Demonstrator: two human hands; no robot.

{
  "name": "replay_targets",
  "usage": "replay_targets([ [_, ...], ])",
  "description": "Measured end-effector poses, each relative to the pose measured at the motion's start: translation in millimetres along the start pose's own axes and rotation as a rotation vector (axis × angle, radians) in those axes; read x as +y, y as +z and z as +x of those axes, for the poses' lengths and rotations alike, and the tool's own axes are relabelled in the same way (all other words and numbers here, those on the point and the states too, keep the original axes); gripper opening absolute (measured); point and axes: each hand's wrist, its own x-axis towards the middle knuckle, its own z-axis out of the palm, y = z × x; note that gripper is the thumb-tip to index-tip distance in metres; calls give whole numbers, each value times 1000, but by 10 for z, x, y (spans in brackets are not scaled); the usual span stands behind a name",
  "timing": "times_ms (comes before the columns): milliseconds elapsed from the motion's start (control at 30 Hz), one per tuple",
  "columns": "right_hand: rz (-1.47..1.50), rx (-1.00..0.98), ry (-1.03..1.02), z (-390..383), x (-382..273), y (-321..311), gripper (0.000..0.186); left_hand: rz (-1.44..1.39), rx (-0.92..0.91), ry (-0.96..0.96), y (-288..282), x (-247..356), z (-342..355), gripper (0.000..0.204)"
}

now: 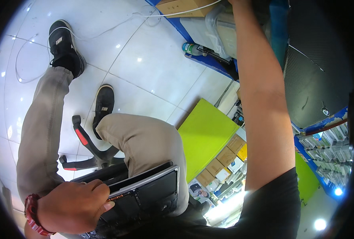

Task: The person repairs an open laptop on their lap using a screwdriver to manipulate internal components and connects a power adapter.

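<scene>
On lap: I see left hand (75, 207) clamped on opened dark laptop base (145, 195). Right hand raised beyond frame top; its grip state I cannot tell.

We've only got one view here, a fisheye worn on the head, pointing steeply down past our lap to the white tiled floor (153, 67), so everything bends toward the dark round rim. It sits really close to the opened laptop (145, 195) on our knees, while the shelves (324, 143) at right look far off. Our right arm (260, 103) reaches up out of the top edge.
</scene>
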Motion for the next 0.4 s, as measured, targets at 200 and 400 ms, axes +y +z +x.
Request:
replay_targets([
  [200, -981, 20, -400, -71, -62, -208, 70, 53, -121, -91, -30, -15, 122, 30],
  [400, -1795, -96, -226, -615, -381, 461, 80, 37, -136, -108, -32, -8, 136, 32],
])
